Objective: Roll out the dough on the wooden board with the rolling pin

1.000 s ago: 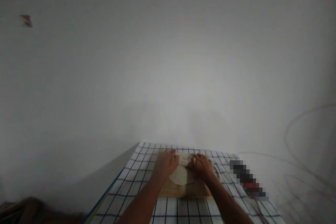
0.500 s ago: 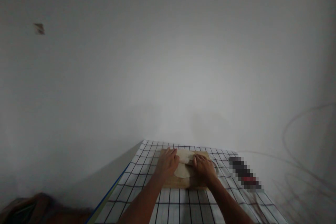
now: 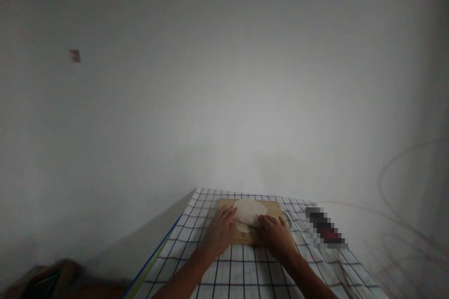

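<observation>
A flat, roughly round sheet of pale dough (image 3: 250, 208) lies on a wooden board (image 3: 275, 209). Across its nearer part runs a pale bar that looks like a rolling pin (image 3: 246, 221), hard to tell from the dough in this dim light. My left hand (image 3: 222, 224) rests over the bar's left end, fingers pointing forward. Over the right end lies my right hand (image 3: 273, 232), its fingers bent. Both palms hide the ends of the bar, and the hands partly cover the board's sides.
A white cloth with dark checks (image 3: 242, 271) covers the table, which meets a plain wall (image 3: 245, 103). Beside my right hand is a round, clear-looking rim (image 3: 288, 220). A blurred-out dark and red item (image 3: 324, 229) lies farther right, near loose cables (image 3: 396, 219).
Both hands have come back toward me with the bar, baring more of the dough's far side. The view has turned slightly, so the wall mark sits lower and farther right.
</observation>
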The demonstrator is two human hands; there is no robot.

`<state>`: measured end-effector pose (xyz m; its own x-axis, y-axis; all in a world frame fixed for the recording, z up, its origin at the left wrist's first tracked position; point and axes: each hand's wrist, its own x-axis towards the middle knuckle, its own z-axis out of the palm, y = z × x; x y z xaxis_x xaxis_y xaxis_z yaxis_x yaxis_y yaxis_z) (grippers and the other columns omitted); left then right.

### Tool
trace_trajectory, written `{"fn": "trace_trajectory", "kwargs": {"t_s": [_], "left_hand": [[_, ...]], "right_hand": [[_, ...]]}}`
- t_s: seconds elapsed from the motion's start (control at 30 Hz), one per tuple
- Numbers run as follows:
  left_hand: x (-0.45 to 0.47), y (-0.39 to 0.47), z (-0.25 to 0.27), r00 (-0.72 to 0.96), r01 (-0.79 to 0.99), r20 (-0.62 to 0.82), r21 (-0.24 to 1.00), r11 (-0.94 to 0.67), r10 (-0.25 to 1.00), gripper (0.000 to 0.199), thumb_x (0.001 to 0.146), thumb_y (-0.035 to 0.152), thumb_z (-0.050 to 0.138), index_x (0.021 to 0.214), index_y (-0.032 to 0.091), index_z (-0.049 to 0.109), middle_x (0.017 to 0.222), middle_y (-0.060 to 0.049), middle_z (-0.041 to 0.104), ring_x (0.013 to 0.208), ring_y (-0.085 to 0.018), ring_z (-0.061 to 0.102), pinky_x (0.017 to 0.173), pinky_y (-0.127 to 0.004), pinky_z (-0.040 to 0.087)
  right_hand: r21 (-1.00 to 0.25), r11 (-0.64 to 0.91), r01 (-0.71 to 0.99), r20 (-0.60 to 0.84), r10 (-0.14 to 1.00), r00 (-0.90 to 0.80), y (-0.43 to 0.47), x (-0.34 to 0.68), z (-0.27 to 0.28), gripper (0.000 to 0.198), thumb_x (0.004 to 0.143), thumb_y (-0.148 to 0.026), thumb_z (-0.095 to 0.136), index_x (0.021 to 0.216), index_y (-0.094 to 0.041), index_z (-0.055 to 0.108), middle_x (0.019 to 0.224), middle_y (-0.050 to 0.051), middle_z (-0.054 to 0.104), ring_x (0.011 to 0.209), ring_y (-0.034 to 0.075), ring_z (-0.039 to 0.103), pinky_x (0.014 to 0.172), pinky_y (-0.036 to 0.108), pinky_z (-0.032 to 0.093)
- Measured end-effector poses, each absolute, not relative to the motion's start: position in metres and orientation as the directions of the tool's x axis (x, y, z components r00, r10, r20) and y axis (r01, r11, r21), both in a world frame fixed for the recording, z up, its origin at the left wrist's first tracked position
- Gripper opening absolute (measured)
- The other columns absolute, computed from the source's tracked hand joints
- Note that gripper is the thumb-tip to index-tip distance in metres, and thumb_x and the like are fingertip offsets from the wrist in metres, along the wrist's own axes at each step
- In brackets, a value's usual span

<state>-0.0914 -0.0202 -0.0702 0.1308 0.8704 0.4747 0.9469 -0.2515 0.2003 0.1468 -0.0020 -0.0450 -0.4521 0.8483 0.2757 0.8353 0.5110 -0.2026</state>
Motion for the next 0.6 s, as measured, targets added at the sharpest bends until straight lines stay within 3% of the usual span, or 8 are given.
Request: {"fn": "trace_trajectory", "kwargs": {"t_s": [0.13, 0.27, 0.33, 0.43, 0.6], "left_hand": [[-0.098, -0.043, -0.067, 0.119, 0.91, 0.486, 0.296, -0.291, 0.866, 0.048, 0.101, 0.028, 0.034, 0.143, 0.024, 0.056, 0.153, -0.002, 0.052, 0.146, -0.021, 0.04, 0.124, -0.043, 0.032], [-0.106, -0.043, -0.073, 0.024, 0.9, 0.471, 0.373, -0.224, 0.882, 0.053, 0.104, 0.035, 0.027, 0.153, 0.023, 0.043, 0.156, -0.004, 0.048, 0.144, -0.019, 0.044, 0.121, -0.039, 0.037], [-0.107, -0.035, -0.076, 0.006, 0.932, 0.459, 0.319, -0.171, 0.889, 0.053, 0.102, 0.031, 0.029, 0.152, 0.021, 0.044, 0.158, -0.006, 0.045, 0.147, -0.022, 0.04, 0.122, -0.044, 0.035], [-0.096, -0.019, -0.076, 0.109, 0.964, 0.424, 0.175, -0.199, 0.899, 0.049, 0.101, 0.033, 0.033, 0.144, 0.025, 0.055, 0.158, -0.003, 0.044, 0.151, -0.028, 0.033, 0.125, -0.056, 0.025], [-0.057, 0.012, -0.07, 0.275, 0.95, 0.309, 0.056, -0.307, 0.91, 0.056, 0.103, 0.049, 0.032, 0.153, 0.027, 0.044, 0.162, -0.005, 0.037, 0.151, -0.032, 0.031, 0.121, -0.063, 0.028]], "right_hand": [[-0.212, 0.615, 0.759, 0.348, 0.773, -0.53, -0.004, 0.157, -0.049, 0.036, 0.096, -0.023, 0.046, 0.128, -0.026, 0.061, 0.131, 0.01, 0.066, 0.121, 0.023, 0.06, 0.106, 0.037, 0.037], [-0.161, 0.641, 0.75, 0.37, 0.744, -0.557, 0.023, 0.178, -0.056, 0.041, 0.093, -0.021, 0.048, 0.132, -0.029, 0.059, 0.132, 0.008, 0.064, 0.122, 0.023, 0.059, 0.106, 0.037, 0.038], [-0.213, 0.585, 0.783, 0.383, 0.787, -0.484, 0.044, 0.188, -0.056, 0.042, 0.093, -0.022, 0.047, 0.133, -0.028, 0.059, 0.132, 0.008, 0.064, 0.118, 0.022, 0.062, 0.103, 0.034, 0.041], [-0.357, 0.512, 0.781, 0.415, 0.837, -0.358, 0.074, 0.195, -0.057, 0.044, 0.094, -0.022, 0.043, 0.135, -0.026, 0.057, 0.132, 0.009, 0.063, 0.108, 0.02, 0.066, 0.093, 0.029, 0.048], [-0.548, 0.523, 0.653, 0.519, 0.824, -0.225, 0.103, 0.194, -0.073, 0.042, 0.097, -0.03, 0.037, 0.136, -0.025, 0.053, 0.124, 0.008, 0.065, 0.102, 0.021, 0.067, 0.087, 0.03, 0.052]]}}
